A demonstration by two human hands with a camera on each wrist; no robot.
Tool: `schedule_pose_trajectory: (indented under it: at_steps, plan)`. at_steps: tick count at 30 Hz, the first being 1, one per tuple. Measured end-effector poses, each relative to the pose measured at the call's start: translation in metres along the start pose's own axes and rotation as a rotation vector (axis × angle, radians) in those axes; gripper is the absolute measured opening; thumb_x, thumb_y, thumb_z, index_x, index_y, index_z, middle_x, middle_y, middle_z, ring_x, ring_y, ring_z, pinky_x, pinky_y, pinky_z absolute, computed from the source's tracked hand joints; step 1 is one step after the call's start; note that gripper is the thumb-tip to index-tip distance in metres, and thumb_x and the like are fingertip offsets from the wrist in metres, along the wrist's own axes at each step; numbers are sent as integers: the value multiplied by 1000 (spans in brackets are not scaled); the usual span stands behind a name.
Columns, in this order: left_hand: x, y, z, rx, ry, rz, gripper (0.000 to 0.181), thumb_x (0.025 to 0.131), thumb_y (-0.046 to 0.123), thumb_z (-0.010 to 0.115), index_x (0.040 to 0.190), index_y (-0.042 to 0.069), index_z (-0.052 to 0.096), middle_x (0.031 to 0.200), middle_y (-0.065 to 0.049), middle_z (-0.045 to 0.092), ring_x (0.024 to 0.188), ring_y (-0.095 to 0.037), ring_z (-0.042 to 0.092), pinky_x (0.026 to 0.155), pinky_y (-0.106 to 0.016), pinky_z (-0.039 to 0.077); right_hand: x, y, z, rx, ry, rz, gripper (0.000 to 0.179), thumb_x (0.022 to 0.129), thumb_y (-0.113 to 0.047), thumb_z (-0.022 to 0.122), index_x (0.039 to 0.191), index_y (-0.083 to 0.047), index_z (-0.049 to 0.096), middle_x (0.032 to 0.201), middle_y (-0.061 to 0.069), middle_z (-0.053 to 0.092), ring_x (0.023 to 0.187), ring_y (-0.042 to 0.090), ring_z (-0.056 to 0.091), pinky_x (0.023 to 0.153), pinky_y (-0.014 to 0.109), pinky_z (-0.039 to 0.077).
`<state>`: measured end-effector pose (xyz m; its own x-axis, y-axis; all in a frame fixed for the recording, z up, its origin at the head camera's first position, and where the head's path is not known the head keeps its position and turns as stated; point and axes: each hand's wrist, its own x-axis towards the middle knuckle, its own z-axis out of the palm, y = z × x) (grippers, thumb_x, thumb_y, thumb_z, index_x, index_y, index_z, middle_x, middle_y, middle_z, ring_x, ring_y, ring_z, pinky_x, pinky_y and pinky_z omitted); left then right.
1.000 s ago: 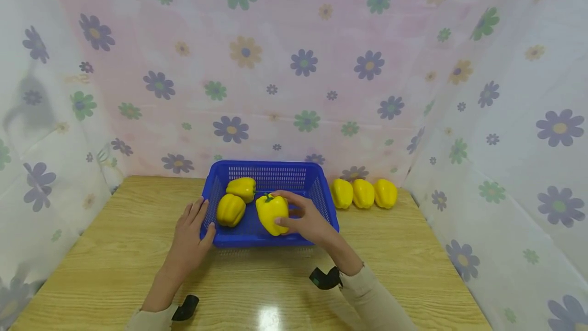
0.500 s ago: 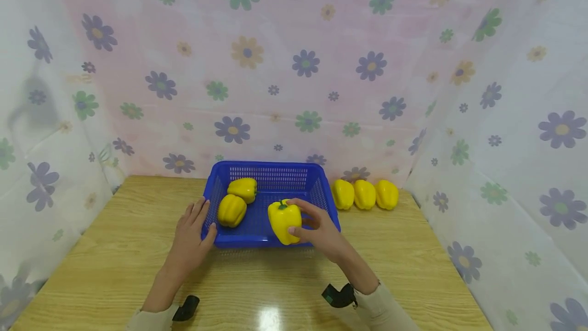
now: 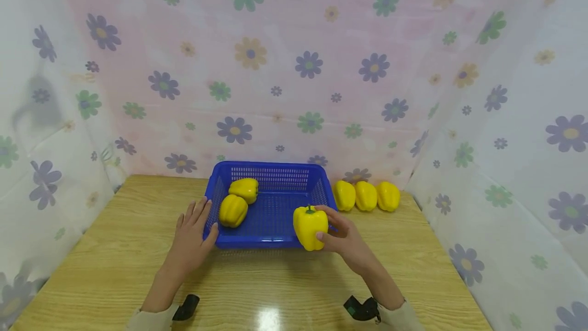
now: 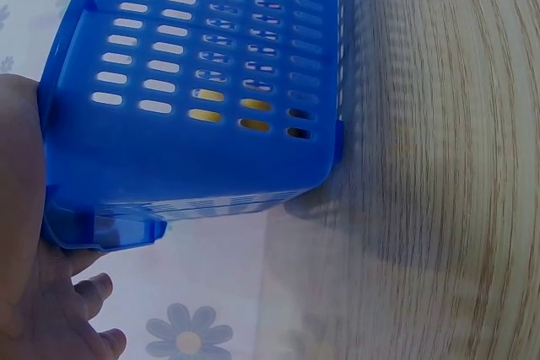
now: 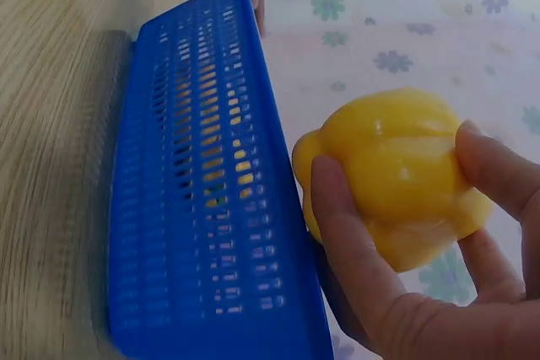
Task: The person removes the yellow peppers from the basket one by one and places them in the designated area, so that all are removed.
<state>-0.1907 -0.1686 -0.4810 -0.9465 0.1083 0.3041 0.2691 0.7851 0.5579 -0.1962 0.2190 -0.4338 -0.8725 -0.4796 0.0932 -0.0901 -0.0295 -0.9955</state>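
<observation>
On the wood-grain table (image 3: pixel 257 290), a blue perforated basket (image 3: pixel 262 242) is noted. At its near right corner, a yellow bell pepper (image 3: pixel 307 228) is pinched by the right hand (image 3: pixel 346 243); the left hand (image 3: pixel 190 231), fingers extended, is rested on its left edge. Through a slackened pinch, the pepper could be dropped.

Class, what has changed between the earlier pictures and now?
The right hand has carried the yellow pepper it grips rightward and nearer the person, towards the near right corner of the blue basket. Nothing was let go. Unchanged: the left hand at its left rim, two peppers inside, three peppers beside it.
</observation>
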Motion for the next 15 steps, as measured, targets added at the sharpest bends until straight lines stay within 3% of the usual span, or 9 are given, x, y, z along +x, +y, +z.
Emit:
schedule_pose_trajectory:
  at_steps: [7,15]
  plan:
    - [0,-1,0,4,-3,-6,63,106,27,50,158,-4,30,165,-25,24,152,-51,12,117,-74,9,-19,0,-26,19,40,25,62,103,-8,59,159,-10,32,155,22,36,121,25,64,90,52,58]
    - [0,1,0,5,1,-1,63,107,30,47,158,-4,31,165,-25,24,152,-51,13,117,-73,10,-39,5,-54,31,91,16,63,104,-5,54,161,-12,26,144,4,45,118,19,65,88,47,60]
